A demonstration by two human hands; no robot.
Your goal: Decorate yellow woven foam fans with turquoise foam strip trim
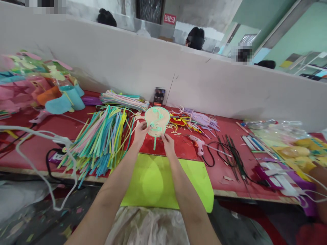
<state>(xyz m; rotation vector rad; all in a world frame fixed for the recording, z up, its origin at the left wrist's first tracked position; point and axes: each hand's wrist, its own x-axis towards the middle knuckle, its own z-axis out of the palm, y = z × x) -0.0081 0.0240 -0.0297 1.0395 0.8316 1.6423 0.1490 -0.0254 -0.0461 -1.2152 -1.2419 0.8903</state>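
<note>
Pinching the fan (160,119) gently, left hand (141,131) at eight o'clock, right hand (168,143) at five, should keep it steady.

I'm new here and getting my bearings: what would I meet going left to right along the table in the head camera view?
Blue boot, colorful strips, left hand, pale fan, right hand, pink glue gun, dark rods, yellow pieces.
</note>
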